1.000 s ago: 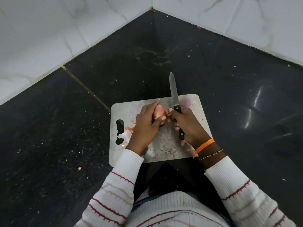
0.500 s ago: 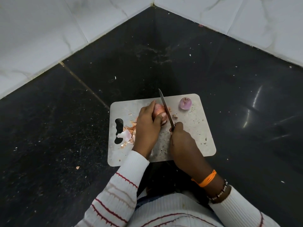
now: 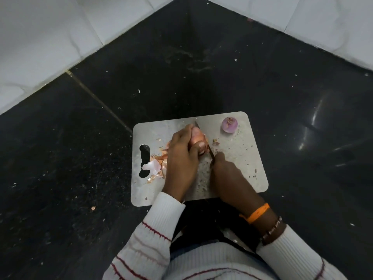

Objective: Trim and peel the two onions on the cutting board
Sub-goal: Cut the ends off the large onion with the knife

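Since half a second ago the knife [image 3: 204,141] has sunk lower against the unpeeled onion [image 3: 198,139], its blade now largely hidden behind the bulb with only the tip showing past the far side; a second ago it stood raised, blade pointing away over the board. Left hand [image 3: 181,158] clenched over the unpeeled onion, thumb across its near end, fingers wrapped round the far side, pinning it to the cutting board [image 3: 242,168] near the board's middle. Right hand [image 3: 228,174] closed round the knife handle, which is hidden in the fist; index finger stretched forward along the blade's back. Blade lies against the onion's right flank, edge touching the skin. Small cut scrap [image 3: 215,142] sits just right of the blade. Second onion [image 3: 229,124], purple and already peeled, rests alone near the far right corner of the board, well apart from both hands. Papery skins [image 3: 156,165], orange and pale pink, heaped left of the left hand, partly over the handle slot [image 3: 144,156]. Board surface flecked with bits. Right wrist carries an orange band [image 3: 258,213] and a beaded bracelet [image 3: 272,227]; both sleeves [image 3: 153,235] white knit with red stripes. Board lies on a black speckled worktop [image 3: 70,158], set in a corner of white marble-look wall tiles [image 3: 40,37].
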The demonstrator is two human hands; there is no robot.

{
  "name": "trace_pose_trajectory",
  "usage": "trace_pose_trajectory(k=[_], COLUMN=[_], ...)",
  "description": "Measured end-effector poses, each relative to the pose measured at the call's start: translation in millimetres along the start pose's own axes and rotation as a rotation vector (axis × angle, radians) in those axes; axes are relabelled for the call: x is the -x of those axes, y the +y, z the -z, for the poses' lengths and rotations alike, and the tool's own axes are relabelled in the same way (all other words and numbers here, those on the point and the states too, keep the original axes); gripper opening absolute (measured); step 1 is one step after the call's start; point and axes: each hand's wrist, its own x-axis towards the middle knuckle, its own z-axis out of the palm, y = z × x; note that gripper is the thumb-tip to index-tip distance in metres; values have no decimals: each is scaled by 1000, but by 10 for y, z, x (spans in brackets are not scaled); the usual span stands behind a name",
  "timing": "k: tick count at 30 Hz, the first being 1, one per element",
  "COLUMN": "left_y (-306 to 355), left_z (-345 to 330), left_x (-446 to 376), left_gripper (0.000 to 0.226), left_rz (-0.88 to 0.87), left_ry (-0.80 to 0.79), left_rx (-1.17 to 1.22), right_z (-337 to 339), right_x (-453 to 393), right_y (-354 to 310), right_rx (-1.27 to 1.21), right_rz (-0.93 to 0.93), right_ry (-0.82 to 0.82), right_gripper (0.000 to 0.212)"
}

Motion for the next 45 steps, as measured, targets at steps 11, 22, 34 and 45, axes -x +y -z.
trace_pose_trajectory(k=[11,22,34,45], left_y=[30,30,71,-27], left_z=[18,15,134,174], left_x=[-2,1,20,-5], left_gripper=[49,49,40,43], left_rz=[40,41,107,-37], left_ry=[24,17,136,92], left_rx=[47,3,71,-164], right_z=[2,-61,141,97], right_x=[57,-169,-253,-464], right_y=[-75,-63,77,-7], right_rx=[-78,9,-381,-572], right_rz=[142,-1,162,203], right_ry=[138,106,257,382], right_gripper=[40,57,22,11])
